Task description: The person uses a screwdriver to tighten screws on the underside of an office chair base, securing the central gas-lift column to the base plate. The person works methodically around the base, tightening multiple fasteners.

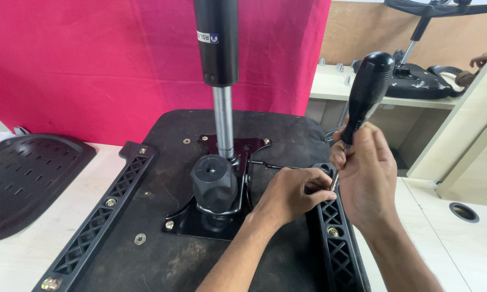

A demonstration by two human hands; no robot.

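Observation:
An upturned black chair seat point(162, 243) lies on a pale table. A black mechanism plate with a big round knob point(213, 181) and an upright gas cylinder point(217, 48) stands at its middle. My right hand point(365, 173) grips a screwdriver with a black ribbed handle point(368, 89), its shaft pointing down at the right armrest bracket point(335, 238). My left hand point(292, 192) pinches the shaft's lower end at the bracket's top; the tip and any screw are hidden by my fingers.
A second latticed black bracket point(100, 216) is bolted along the seat's left edge. A perforated black backrest panel point(24, 173) lies at the left. A pink cloth hangs behind. At the back right, another chair base point(416, 78) rests on a table, with another person's hand point(484, 58) near it.

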